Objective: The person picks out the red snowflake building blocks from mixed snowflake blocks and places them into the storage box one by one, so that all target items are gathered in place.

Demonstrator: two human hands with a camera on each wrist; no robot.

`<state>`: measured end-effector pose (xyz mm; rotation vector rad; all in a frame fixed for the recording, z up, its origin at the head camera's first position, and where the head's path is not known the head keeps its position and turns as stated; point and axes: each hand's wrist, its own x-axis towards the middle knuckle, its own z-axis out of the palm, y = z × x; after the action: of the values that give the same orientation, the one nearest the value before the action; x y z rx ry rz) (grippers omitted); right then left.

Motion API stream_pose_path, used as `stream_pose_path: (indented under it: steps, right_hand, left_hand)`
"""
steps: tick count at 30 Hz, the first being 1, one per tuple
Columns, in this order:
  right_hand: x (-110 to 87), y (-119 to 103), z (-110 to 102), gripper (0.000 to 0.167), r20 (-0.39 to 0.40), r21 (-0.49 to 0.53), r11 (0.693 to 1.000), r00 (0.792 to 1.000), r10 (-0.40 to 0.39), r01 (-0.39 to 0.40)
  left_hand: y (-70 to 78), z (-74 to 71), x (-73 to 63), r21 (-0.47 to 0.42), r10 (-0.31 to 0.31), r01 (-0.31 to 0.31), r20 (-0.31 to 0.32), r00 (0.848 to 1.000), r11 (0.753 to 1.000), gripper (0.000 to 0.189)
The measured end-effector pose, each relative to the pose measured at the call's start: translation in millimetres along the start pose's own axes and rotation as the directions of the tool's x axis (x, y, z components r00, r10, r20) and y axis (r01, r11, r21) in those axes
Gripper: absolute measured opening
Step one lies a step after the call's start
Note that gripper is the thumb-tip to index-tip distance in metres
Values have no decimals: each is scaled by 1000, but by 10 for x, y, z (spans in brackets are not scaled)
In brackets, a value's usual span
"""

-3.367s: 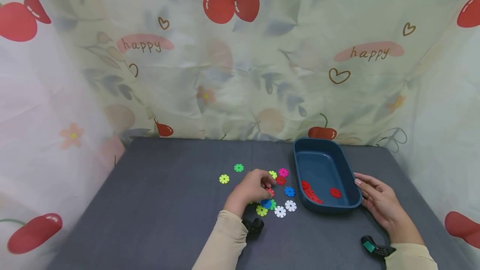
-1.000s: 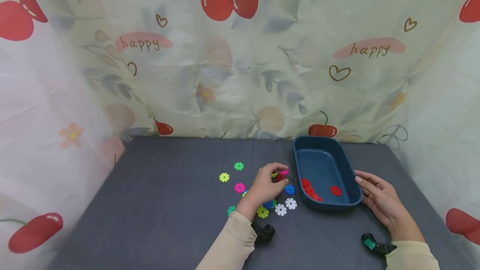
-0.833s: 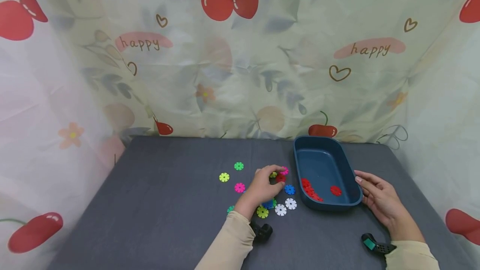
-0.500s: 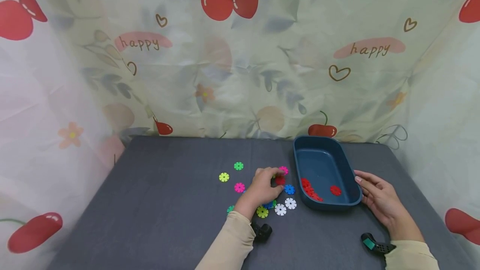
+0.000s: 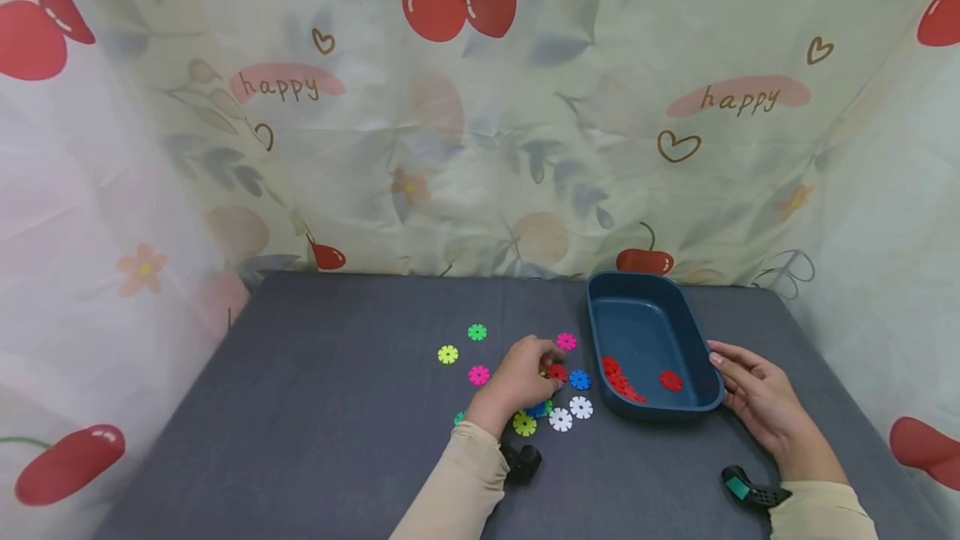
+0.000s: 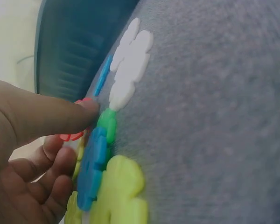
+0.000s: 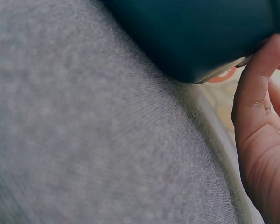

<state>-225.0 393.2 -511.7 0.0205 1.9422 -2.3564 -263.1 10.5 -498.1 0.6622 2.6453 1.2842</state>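
My left hand [image 5: 521, 375] pinches a red notched plastic disc [image 5: 557, 372] between thumb and fingers, low over a group of similar discs. In the left wrist view the thumb [image 6: 60, 114] covers part of that red disc [image 6: 74, 136]. Beside the hand lie a blue disc [image 5: 580, 380], two white discs, one of them [image 5: 560, 419] nearer me, and a yellow-green disc [image 5: 525, 423]. My right hand [image 5: 768, 402] touches the outer right side of a dark blue bin [image 5: 652, 417] with relaxed fingers. Several red discs [image 5: 618, 377] lie inside the bin.
Further discs lie on the grey tabletop [image 5: 315, 407]: a green disc [image 5: 477, 332], a yellow disc [image 5: 447, 354], and pink ones, one [image 5: 478, 375] left of the hand and another [image 5: 566, 342] behind it. A patterned cloth [image 5: 480, 190] hangs behind the table.
My left hand has reached the red disc near the bin, closed its fingers on it and drawn it slightly toward me. The right hand and bin stay put.
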Motion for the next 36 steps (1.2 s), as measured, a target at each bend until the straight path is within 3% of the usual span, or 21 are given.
stream_pose_path:
  steps: [8, 13, 16, 20, 25, 31, 36]
  right_hand:
    - [-14, -22, 19, 24, -13, 6, 1000, 1000, 22, -21]
    - [-16, -17, 19, 24, -17, 12, 1000, 1000, 22, -22]
    - [-12, -7, 15, 25, -11, 10, 1000, 1000, 12, -12]
    - [-5, -9, 15, 25, -10, 10, 1000, 1000, 10, -10]
    - [-3, -15, 15, 25, -11, 2, 1000, 1000, 10, -10]
    - [-7, -22, 20, 26, -7, 3, 1000, 1000, 11, -11]
    - [-10, -24, 23, 25, -11, 5, 1000, 1000, 14, -14]
  left_hand:
    - [-7, -50, -8, -72, -4, 4, -12, 1000, 997, 19]
    - [-13, -48, 24, -183, 4, -11, -38, 999, 983, 19]
    - [30, -44, 30, -299, 7, -16, -29, 1000, 954, 22]
    - [135, -44, 22, -454, 17, -8, 17, 1000, 891, 27]
    - [268, -46, -2, -568, 11, 23, 58, 998, 823, 27]
    - [377, -37, -28, -615, 17, 40, 87, 996, 788, 29]
    - [412, -1, -32, -631, 41, 31, 99, 994, 775, 29]
